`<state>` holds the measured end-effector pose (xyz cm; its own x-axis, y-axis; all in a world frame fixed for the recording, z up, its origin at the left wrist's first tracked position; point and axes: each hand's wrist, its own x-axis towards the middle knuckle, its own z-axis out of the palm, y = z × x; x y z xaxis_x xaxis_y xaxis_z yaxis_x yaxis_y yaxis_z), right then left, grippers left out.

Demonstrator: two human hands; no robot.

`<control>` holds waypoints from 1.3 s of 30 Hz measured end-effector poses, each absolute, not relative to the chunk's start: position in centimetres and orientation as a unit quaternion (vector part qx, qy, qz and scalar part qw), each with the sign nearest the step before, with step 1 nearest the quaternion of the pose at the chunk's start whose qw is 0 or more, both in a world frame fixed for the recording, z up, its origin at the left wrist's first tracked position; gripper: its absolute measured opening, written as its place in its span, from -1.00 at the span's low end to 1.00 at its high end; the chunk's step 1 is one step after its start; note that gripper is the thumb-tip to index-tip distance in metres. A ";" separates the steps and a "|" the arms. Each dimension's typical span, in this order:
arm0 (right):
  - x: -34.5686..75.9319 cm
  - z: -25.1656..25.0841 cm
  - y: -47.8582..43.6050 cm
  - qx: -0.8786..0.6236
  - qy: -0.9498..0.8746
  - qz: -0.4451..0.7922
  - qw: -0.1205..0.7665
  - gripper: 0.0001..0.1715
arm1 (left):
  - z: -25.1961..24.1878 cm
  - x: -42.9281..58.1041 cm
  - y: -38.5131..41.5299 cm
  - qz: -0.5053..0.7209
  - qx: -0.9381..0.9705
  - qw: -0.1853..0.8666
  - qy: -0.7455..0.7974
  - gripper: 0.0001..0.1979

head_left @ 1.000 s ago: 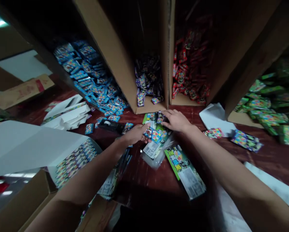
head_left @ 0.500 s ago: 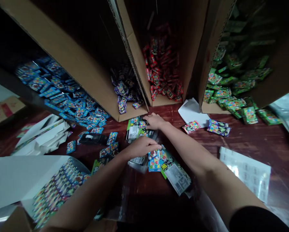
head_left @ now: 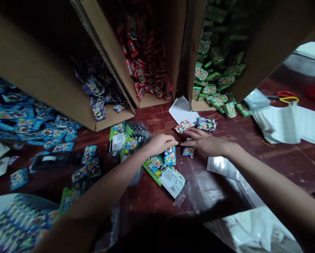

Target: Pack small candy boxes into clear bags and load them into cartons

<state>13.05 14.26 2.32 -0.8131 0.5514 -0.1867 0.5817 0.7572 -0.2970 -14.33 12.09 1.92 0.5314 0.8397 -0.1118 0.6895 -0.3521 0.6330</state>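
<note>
Bringing right hand (head_left: pixel 208 144) nearer red packet (head_left: pixel 183 125)

Above the long green pack (head_left: pixel 163 173), the left hand (head_left: pixel 160 144) is hiding a blue packet's (head_left: pixel 170 157) top. Right of the pack, the right hand (head_left: pixel 205 143) is covering some of a purple packet (head_left: pixel 188 151). Far left of it, the edge is cutting off a blue pile (head_left: pixel 28 119). The pack's label (head_left: pixel 173 182) is looking too small to read.

Left fingers (head_left: pixel 170 142) hold a blue packet (head_left: pixel 170 157), right fingers (head_left: pixel 191 143) a purple packet (head_left: pixel 188 151).
</note>
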 end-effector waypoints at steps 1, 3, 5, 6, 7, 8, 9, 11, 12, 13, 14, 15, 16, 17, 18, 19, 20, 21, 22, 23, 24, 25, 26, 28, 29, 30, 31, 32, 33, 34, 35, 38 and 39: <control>13.9 1.8 13.7 0.319 0.930 -0.180 0.025 -0.12 | 1.5 -13.9 12.3 0.122 0.816 0.316 0.468 -0.71; 14.9 0.7 12.6 0.356 0.914 -0.192 -0.019 0.07 | 0.7 -13.6 12.1 0.124 0.823 0.295 0.470 -0.63; 14.8 -0.2 11.6 0.406 0.892 -0.192 -0.048 0.29 | 0.3 -13.9 11.4 0.093 0.831 0.271 0.476 -0.26; 14.3 -0.6 11.1 0.433 0.880 -0.185 -0.059 0.35 | 0.1 -14.0 10.9 0.069 0.834 0.261 0.481 -0.10; 13.7 -1.0 10.7 0.456 0.869 -0.179 -0.067 0.35 | 0.0 -14.1 10.5 0.047 0.836 0.253 0.485 -0.01; 13.0 -1.4 10.3 0.470 0.862 -0.174 -0.073 0.33 | -0.1 -13.9 10.0 0.032 0.835 0.246 0.490 0.02; 12.3 -1.7 10.0 0.471 0.861 -0.175 -0.077 0.29 | -0.2 -13.7 9.5 0.029 0.835 0.240 0.494 0.01; 11.1 -2.3 9.5 0.438 0.875 -0.189 -0.081 0.24 | -0.5 -13.0 8.5 0.038 0.840 0.226 0.493 -0.01; 10.8 -2.4 9.4 0.413 0.885 -0.198 -0.081 0.25 | -0.6 -12.7 8.0 0.044 0.844 0.217 0.489 -0.01; 10.6 -2.5 9.4 0.391 0.893 -0.206 -0.081 0.27 | -0.8 -12.4 7.5 0.049 0.848 0.208 0.485 -0.01; 10.7 -2.5 9.5 0.372 0.899 -0.214 -0.082 0.29 | -0.9 -12.2 7.1 0.052 0.851 0.200 0.482 -0.02; 11.0 -2.3 9.7 0.359 0.903 -0.221 -0.085 0.33 | -0.9 -12.2 6.8 0.055 0.853 0.195 0.482 -0.01; 11.4 -2.1 10.0 0.351 0.905 -0.224 -0.091 0.37 | -0.9 -12.2 6.6 0.059 0.852 0.190 0.484 0.00; 12.0 -1.9 10.4 0.347 0.905 -0.224 -0.101 0.40 | -0.8 -12.2 6.8 0.067 0.850 0.184 0.489 0.01; 12.7 -1.5 11.0 0.351 0.903 -0.218 -0.116 0.42 | -0.6 -12.2 7.2 0.079 0.846 0.176 0.497 0.01; 13.4 -1.2 11.8 0.368 0.898 -0.203 -0.132 0.39 | -0.4 -12.1 8.0 0.097 0.839 0.163 0.509 -0.02; 14.2 -0.8 12.7 0.400 0.887 -0.178 -0.147 0.32 | -0.1 -11.8 9.0 0.116 0.829 0.146 0.526 -0.10; 14.9 -0.6 13.7 0.443 0.870 -0.149 -0.157 0.23 | 0.2 -11.4 10.2 0.132 0.817 0.127 0.546 -0.19; 15.6 -0.3 14.7 0.491 0.848 -0.118 -0.161 0.13 | 0.5 -10.8 11.6 0.137 0.803 0.108 0.570 -0.27; 16.3 -0.2 15.7 0.534 0.825 -0.092 -0.160 0.04 | 0.6 -10.1 13.0 0.132 0.789 0.091 0.593 -0.30; 17.0 -0.2 16.6 0.565 0.807 -0.075 -0.156 -0.02 | 0.7 -9.3 14.4 0.117 0.777 0.080 0.613 -0.28; 17.7 -0.1 17.5 0.583 0.796 -0.065 -0.153 -0.06 | 0.7 -8.5 15.5 0.098 0.769 0.073 0.627 -0.23; 18.4 -0.2 18.3 0.590 0.790 -0.061 -0.153 -0.08 | 0.7 -7.9 16.5 0.081 0.767 0.070 0.633 -0.19; 20.4 -0.3 19.7 0.600 0.781 -0.055 -0.163 -0.10 | 0.6 -7.3 17.8 0.064 0.773 0.067 0.628 -0.24; 21.5 -0.3 20.3 0.610 0.773 -0.050 -0.169 -0.11 | 0.7 -7.4 18.1 0.063 0.780 0.065 0.619 -0.34; 22.8 -0.4 20.8 0.623 0.761 -0.044 -0.174 -0.12 | 0.9 -7.7 18.3 0.065 0.787 0.061 0.610 -0.45; 24.2 -0.5 21.4 0.639 0.747 -0.040 -0.179 -0.12 | 1.2 -8.1 18.4 0.068 0.793 0.055 0.602 -0.54; 25.4 -0.7 21.9 0.653 0.734 -0.038 -0.182 -0.13 | 1.7 -8.6 18.5 0.073 0.798 0.050 0.596 -0.58; 26.5 -0.9 22.4 0.665 0.723 -0.040 -0.182 -0.12 | 2.3 -9.0 18.5 0.079 0.803 0.044 0.589 -0.59; 27.4 -1.2 23.0 0.674 0.715 -0.045 -0.182 -0.10 | 2.9 -9.3 18.4 0.085 0.811 0.043 0.577 -0.58; 28.0 -1.5 23.5 0.680 0.709 -0.053 -0.181 -0.08 | 3.6 -9.3 18.2 0.091 0.824 0.049 0.557 -0.57; 28.3 -2.1 25.2 0.693 0.691 -0.080 -0.188 -0.04 | 4.7 -8.0 16.9 0.101 0.878 0.110 0.455 -0.54; 28.0 -2.1 25.6 0.698 0.684 -0.089 -0.195 -0.05 | 4.7 -7.2 16.2 0.099 0.893 0.137 0.418 -0.52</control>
<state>27.99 25.64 -2.11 0.0498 0.9885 0.1428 0.9193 0.0105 -0.3935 -7.23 16.19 4.68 0.6316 0.7728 0.0620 0.7189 -0.6137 0.3264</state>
